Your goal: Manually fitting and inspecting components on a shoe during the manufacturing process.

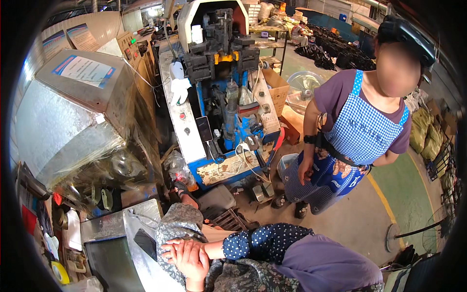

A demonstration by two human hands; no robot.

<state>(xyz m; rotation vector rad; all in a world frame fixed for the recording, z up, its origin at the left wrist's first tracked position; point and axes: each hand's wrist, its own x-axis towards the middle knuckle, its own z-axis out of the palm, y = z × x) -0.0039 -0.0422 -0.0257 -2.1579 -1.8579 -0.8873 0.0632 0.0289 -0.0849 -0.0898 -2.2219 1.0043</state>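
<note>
My left hand (pixel 193 265) and my right hand (pixel 172 246) are clasped together over my lap. The fingers of both are folded closely, one hand round the other. A dotted dark-blue sleeve (pixel 262 242) covers my right forearm, and floral grey cloth (pixel 182 220) lies under the hands. Neither hand shows a tool or part in it. Nearest to them is a dark phone-like slab (pixel 145 243) on a pale sheet (pixel 138 226), just left of the hands. Part of my right hand's fingers is hidden by the left.
A blue-and-white machine (pixel 194 141) stands ahead, with a white glove (pixel 180 91) and a phone (pixel 204 129) on its left side. A metal-hooded unit (pixel 63 131) is at left. A person in a checked apron (pixel 357 124) stands at right. A pedal (pixel 262 192) lies on the floor.
</note>
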